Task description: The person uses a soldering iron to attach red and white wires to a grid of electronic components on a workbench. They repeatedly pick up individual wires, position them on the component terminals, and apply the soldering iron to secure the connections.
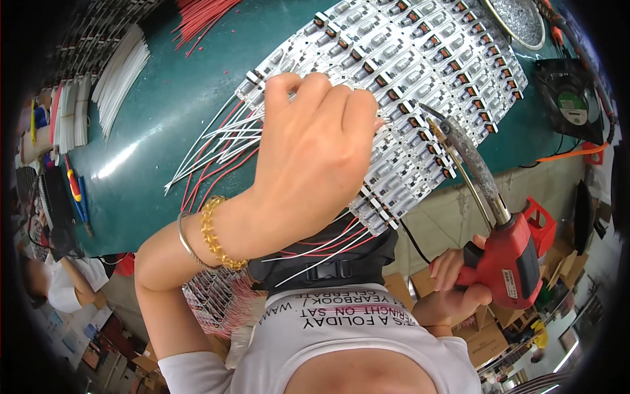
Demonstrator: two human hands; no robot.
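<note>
Left hand (315, 151) sits dead centre of the frame, fingers curled down and pressing on the near edge of a big panel of small white circuit boards (420, 72). Whether the fingertips pinch a wire underneath, I cannot tell; the back of the hand hides them. On that wrist, a yellow bead bracelet (216, 233) and a thin metal bangle (186, 240).

The panel spreads from the centre up to the upper right, lying on the dark green surface (170, 98). From its left edge a fan of white and red wires (213, 154) trails down toward the lower left, and a few more run under the wrist toward the person's chest.

Right hand (453, 282), lower right of the frame, is clenched around the grip of a red soldering gun (508, 259). Its long grey tip (459, 148) reaches up and left, the point resting at the right edge of the panel, just beside the left hand's fingers.

Top right, a round metal dish (522, 20) sits on the surface, with a black fan (567, 98) below it at the right edge. Upper left, bundles of white wires (121, 72) and a bunch of red ones (200, 20) lie well apart from the hands. Far left, a red-handled screwdriver (75, 187). Lower left, another person in white (62, 285) sits below the surface edge.
</note>
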